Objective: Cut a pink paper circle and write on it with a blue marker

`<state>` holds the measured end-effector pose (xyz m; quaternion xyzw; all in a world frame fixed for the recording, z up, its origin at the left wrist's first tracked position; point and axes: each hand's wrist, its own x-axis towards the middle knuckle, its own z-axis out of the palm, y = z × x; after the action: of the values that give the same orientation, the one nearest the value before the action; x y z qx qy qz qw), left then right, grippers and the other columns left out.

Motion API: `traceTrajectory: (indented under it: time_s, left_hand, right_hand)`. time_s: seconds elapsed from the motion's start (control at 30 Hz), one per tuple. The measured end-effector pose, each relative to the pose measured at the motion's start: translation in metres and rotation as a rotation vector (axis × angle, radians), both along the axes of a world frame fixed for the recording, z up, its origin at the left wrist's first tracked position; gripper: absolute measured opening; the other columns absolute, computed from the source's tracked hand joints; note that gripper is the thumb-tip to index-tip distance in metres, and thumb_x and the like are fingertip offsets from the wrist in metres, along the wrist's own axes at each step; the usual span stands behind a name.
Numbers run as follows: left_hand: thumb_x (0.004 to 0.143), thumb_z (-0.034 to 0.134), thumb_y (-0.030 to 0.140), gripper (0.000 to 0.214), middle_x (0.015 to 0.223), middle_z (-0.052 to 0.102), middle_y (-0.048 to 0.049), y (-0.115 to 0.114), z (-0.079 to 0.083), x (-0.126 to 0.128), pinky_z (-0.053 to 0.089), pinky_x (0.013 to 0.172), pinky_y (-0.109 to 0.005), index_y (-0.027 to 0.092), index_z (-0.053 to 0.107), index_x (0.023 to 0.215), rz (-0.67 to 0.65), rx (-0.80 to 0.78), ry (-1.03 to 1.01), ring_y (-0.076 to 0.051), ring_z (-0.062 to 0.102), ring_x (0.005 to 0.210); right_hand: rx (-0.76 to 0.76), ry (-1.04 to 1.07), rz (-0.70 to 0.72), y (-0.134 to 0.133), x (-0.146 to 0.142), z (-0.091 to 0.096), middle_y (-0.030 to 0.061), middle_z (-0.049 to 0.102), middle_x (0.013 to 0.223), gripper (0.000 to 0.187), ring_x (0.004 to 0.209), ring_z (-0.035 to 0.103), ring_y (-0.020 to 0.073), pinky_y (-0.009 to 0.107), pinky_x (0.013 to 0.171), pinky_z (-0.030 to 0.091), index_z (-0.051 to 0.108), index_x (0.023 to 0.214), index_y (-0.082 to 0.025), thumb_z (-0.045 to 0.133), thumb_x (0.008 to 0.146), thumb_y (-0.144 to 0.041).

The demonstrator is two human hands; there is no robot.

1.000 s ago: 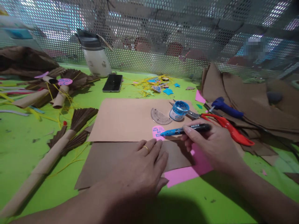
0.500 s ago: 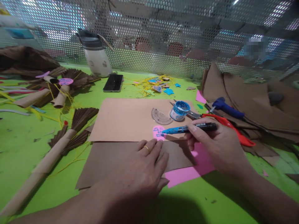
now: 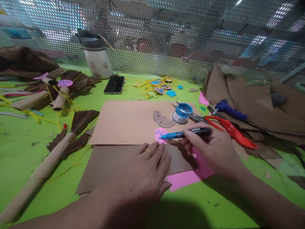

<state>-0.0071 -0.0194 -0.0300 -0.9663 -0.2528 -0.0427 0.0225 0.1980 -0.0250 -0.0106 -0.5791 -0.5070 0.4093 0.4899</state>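
Note:
A small pink paper piece (image 3: 157, 134) with blue marks lies on a tan paper sheet (image 3: 126, 122). My right hand (image 3: 212, 148) is closed round a black marker (image 3: 196, 131) whose blue-stained tip rests over the pink piece. My left hand (image 3: 150, 168), a ring on one finger, lies flat with its fingertips at the pink piece's lower edge. Beneath it is a darker brown sheet (image 3: 109, 165). Just beyond the marker stand an open pot of blue paint (image 3: 181, 116) and a clear protractor (image 3: 163, 118). Pink paper (image 3: 186, 180) sticks out under the brown sheet.
Red-handled scissors (image 3: 234, 132) and a blue glue gun (image 3: 231, 109) lie at the right by brown card (image 3: 247, 92). A phone (image 3: 114, 85) and a jug (image 3: 97, 57) stand behind. At left lie paper tubes (image 3: 51, 159) with pleated fans. Perforated metal mesh (image 3: 152, 35) closes the back.
The marker and my right hand have moved slightly left and down, so the tip covers the lower part of the pink piece. My left hand stays in place.

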Motion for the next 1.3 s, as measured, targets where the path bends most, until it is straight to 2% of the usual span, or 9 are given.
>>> traceTrajectory:
  time_s: [0.27, 0.47, 0.73, 0.97, 1.3]
  left_hand:
    - [0.097, 0.047, 0.044, 0.049, 0.134, 0.058, -0.0255, 0.000, 0.001, 0.000, 0.046, 0.096, -0.054, 0.009, 0.058, 0.130, 0.007, 0.020, 0.024, -0.041, 0.054, 0.124]
    - [0.098, 0.046, 0.043, 0.049, 0.136, 0.056, -0.0275, 0.000, 0.005, -0.001, 0.046, 0.097, -0.052, 0.008, 0.058, 0.129, -0.009, 0.033, 0.031, -0.040, 0.055, 0.124]
    - [0.096, 0.049, 0.044, 0.051, 0.137, 0.054, -0.0286, -0.001, 0.005, 0.001, 0.049, 0.094, -0.054, 0.008, 0.058, 0.130, -0.007, 0.039, 0.046, -0.042, 0.056, 0.123]
    - [0.097, 0.046, 0.044, 0.052, 0.138, 0.054, -0.0285, 0.001, 0.004, 0.000, 0.048, 0.096, -0.056, 0.008, 0.057, 0.132, -0.003, 0.008, 0.053, -0.043, 0.055, 0.124]
    - [0.098, 0.044, 0.041, 0.046, 0.134, 0.058, -0.0242, -0.005, 0.016, 0.001, 0.047, 0.100, -0.054, 0.009, 0.059, 0.127, 0.012, -0.026, 0.031, -0.040, 0.054, 0.124]
  right_hand:
    - [-0.012, -0.036, -0.034, 0.002, 0.006, 0.003, -0.0007, 0.065, 0.057, 0.024, 0.045, 0.058, 0.0109, 0.021, 0.042, 0.050, 0.063, 0.080, -0.017, 0.071, 0.085, -0.040]
    - [-0.011, -0.134, -0.061, 0.000, 0.010, 0.006, 0.0010, 0.067, 0.058, 0.023, 0.045, 0.060, 0.0112, 0.020, 0.043, 0.051, 0.064, 0.079, -0.017, 0.070, 0.086, -0.038]
    - [0.116, -0.130, -0.074, 0.001, 0.014, 0.007, -0.0005, 0.065, 0.057, 0.022, 0.047, 0.059, 0.0107, 0.020, 0.045, 0.051, 0.064, 0.075, -0.018, 0.067, 0.088, -0.034]
    - [0.148, -0.035, -0.100, 0.003, 0.021, 0.004, -0.0004, 0.065, 0.062, 0.021, 0.051, 0.060, 0.0128, 0.023, 0.045, 0.051, 0.065, 0.078, -0.019, 0.069, 0.087, -0.038]
    - [0.185, 0.049, -0.086, 0.006, 0.025, 0.002, 0.0002, 0.066, 0.064, 0.019, 0.052, 0.060, 0.0122, 0.022, 0.046, 0.051, 0.065, 0.081, -0.018, 0.070, 0.087, -0.036]
